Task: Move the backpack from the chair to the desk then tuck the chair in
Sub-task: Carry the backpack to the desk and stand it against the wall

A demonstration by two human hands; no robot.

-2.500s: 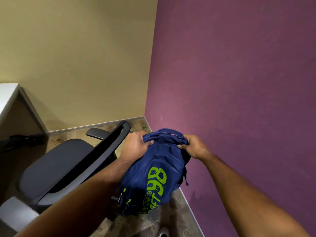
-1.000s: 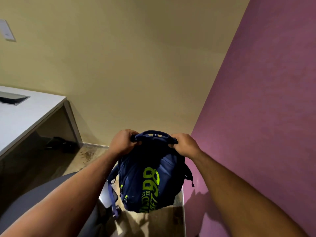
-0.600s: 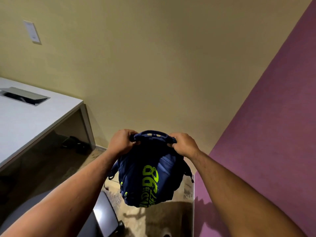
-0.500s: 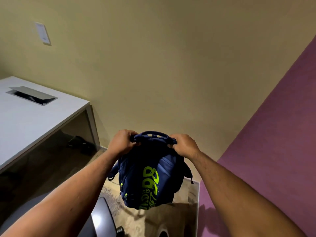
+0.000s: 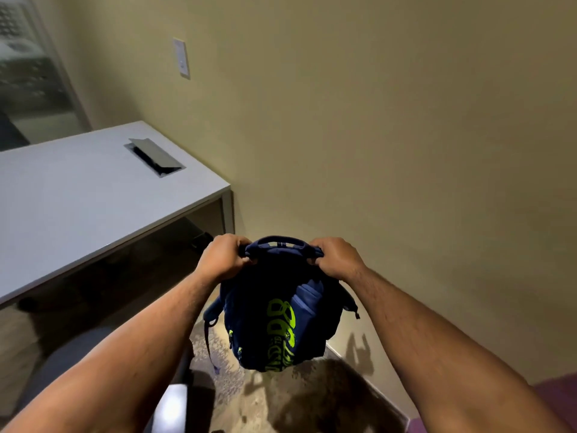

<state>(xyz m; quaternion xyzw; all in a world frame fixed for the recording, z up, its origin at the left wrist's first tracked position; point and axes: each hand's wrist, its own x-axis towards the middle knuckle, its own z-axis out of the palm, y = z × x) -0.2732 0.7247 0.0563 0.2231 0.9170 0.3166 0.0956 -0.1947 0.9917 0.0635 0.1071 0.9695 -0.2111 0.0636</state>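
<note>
A navy backpack with lime-green lettering hangs in the air above the floor, held by its top. My left hand grips the top's left end and my right hand grips its right end. The white desk stands to the left, its top higher than the bag's bottom and apart from it. Only the grey seat of the chair and a shiny armrest show at the bottom left, mostly hidden under my left arm.
A metal cable hatch is set in the desk top near the wall. A beige wall with a white switch plate lies ahead. A glass partition stands at far left. Dark things lie under the desk.
The view has swung left: the purple wall has slid out to the right and more of the desk has come in. Both hands keep the same grip on the lifted backpack.
</note>
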